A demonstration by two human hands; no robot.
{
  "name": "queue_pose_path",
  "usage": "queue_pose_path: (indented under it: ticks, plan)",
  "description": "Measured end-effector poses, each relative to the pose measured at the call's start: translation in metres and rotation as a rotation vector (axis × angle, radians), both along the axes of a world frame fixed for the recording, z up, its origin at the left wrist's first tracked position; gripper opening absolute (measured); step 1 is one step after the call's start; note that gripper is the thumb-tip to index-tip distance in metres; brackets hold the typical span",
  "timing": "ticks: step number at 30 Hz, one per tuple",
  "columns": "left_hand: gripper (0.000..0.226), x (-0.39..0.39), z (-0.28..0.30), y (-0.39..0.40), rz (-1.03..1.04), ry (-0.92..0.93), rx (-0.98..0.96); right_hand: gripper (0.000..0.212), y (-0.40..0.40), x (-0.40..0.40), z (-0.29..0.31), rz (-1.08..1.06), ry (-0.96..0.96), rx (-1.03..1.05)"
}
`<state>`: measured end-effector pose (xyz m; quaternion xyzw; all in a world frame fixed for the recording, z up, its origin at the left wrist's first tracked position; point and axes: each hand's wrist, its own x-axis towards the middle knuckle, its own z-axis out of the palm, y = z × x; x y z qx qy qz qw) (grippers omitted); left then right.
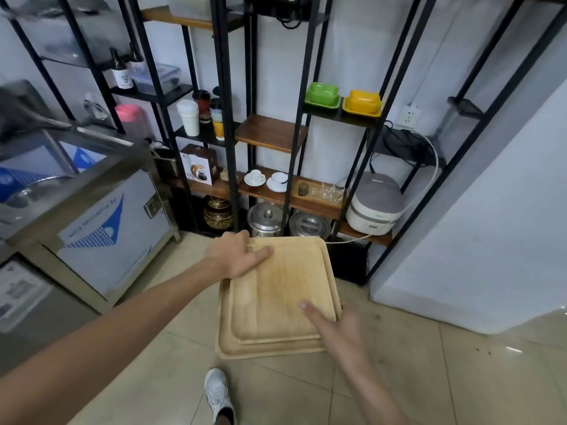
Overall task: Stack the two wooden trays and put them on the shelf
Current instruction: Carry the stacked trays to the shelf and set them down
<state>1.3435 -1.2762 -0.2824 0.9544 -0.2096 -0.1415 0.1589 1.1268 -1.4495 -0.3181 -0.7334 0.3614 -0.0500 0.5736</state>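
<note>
Two trays (277, 297), already nested, smaller inside larger, carried level above the tiled floor (429, 363) in front of the rack (228, 118). Left hand (237, 256) clamped on the far-left corner, fingers (260, 252) flat across the top; whatever lies beneath the trays hidden from view. Right hand (334, 326) at the near-right corner, fingers long and loosely spread over the upper tray's face, not curled; underside contact impossible to confirm. Held diagonally, then, corner to opposite corner, with neither hand clearly taking the weight.

Stacking apparently done; shelving not yet. Nearly square trays, long axis running near to far, far edge pointed at the rack's lower tiers. Bare wooden shelf (271, 133) straight ahead and higher, at mid-rack, looking the likeliest landing spot. Below it, a longer board crowded with cups (267, 179) and glasses (331, 191); metal pots (267, 219) lower again, just past the trays' far edge. Rice cooker (376, 204) off to the right, green and yellow dishes (343, 99) above that.

Left hand nearer the rack and probably leading on the lift. Bare shelf seemingly narrower than the stack, so some overhang likely once set down. Upright posts either side of that shelf worth watching as the far corners go in.

One white shoe (217, 391) visible below, near edge of frame.
</note>
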Motion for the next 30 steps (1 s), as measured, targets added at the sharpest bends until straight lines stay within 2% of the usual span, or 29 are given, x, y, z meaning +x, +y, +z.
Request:
queue_pose_path:
  ticks: [3, 5, 11, 16, 22, 26, 28, 30]
  plan:
    - [0.068, 0.047, -0.003, 0.0, 0.009, 0.006, 0.017, 0.069, 0.002, 0.047, -0.004, 0.026, -0.007, 0.008]
    - [0.072, 0.08, -0.005, 0.001, 0.002, 0.0, 0.017, 0.07, 0.005, 0.081, -0.009, 0.011, -0.014, 0.029]
    - [0.072, 0.178, -0.006, 0.004, 0.007, 0.015, -0.05, 0.049, 0.017, 0.181, -0.005, -0.011, -0.039, 0.037]
    - [0.071, 0.254, 0.001, 0.006, -0.026, -0.012, -0.042, 0.023, 0.029, 0.253, 0.0, -0.037, -0.073, 0.047]
    - [0.073, 0.323, 0.005, -0.005, -0.093, -0.012, -0.014, 0.028, 0.029, 0.313, 0.009, -0.097, -0.078, 0.058]
    - [0.075, 0.337, 0.005, -0.015, -0.136, -0.012, 0.002, 0.034, 0.024, 0.323, 0.006, -0.122, -0.067, 0.061]
    - [0.073, 0.419, 0.002, -0.053, -0.165, -0.022, 0.018, 0.034, -0.004, 0.4, -0.007, -0.167, -0.058, 0.043]
    - [0.071, 0.43, 0.002, -0.054, -0.175, -0.036, 0.02, 0.04, -0.005, 0.41, -0.004, -0.155, -0.071, 0.033]
